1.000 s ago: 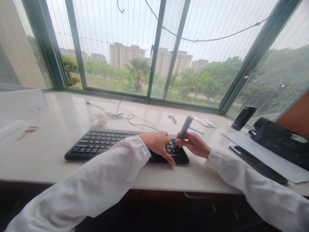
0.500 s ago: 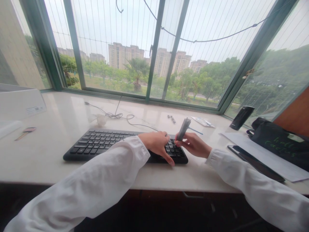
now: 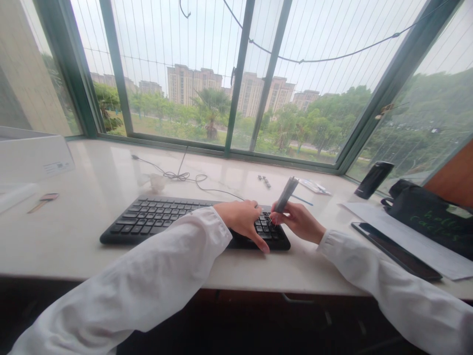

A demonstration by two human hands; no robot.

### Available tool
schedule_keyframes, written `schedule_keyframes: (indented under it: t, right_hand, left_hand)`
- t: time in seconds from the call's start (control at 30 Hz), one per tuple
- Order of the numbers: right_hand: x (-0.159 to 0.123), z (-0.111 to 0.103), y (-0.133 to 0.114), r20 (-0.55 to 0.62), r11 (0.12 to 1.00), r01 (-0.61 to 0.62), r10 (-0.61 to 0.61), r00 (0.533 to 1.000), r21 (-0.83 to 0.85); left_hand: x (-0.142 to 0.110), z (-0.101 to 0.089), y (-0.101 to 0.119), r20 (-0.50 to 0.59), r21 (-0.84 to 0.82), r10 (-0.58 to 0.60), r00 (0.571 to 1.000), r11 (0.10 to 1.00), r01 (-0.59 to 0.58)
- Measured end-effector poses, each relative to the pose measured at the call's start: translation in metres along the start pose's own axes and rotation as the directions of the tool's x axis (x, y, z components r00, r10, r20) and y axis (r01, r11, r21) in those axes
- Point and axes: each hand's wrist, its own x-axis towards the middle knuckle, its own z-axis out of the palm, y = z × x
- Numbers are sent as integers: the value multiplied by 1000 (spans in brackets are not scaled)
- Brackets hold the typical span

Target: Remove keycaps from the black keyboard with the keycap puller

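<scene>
A black keyboard (image 3: 148, 217) lies on the pale countertop, its right end beneath both hands. My left hand (image 3: 244, 219) rests over its right part, palm down, thumb stretched toward the near edge and apart from the fingers; it holds nothing. In my right hand (image 3: 299, 222) is a grey keycap puller (image 3: 287, 195), gripped between thumb and fingers and tilted, with thin wires at its lower end against the number-pad keys. Whether a key is caught in the wires is too small to tell. Several small dark keycaps (image 3: 264, 181) lie behind the keyboard.
A cable (image 3: 177, 175) curls behind the keyboard. On the right are a phone (image 3: 395, 249), white paper (image 3: 365, 217), a black bag (image 3: 424, 217) and a black cylinder (image 3: 375, 180). A brush (image 3: 44, 199) and a white box (image 3: 33, 155) are on the left.
The whole view has shifted slightly. The keycap puller stays at the number-pad keys in my right hand, and my left hand keeps its place on the keyboard.
</scene>
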Motion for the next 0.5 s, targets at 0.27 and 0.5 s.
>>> schedule_keyframes:
  t: [0.27,0.5]
  right_hand:
    - [-1,-6,-11,62,973,115,-104,993,-201]
    - [3,-17,-17,183,978,128,-97,978,-167]
  left_hand:
    - [-2,-3,3,0,0,5,1000,1000,-5]
    - [-1,-1,1,0,-4,-1,1000,1000,1]
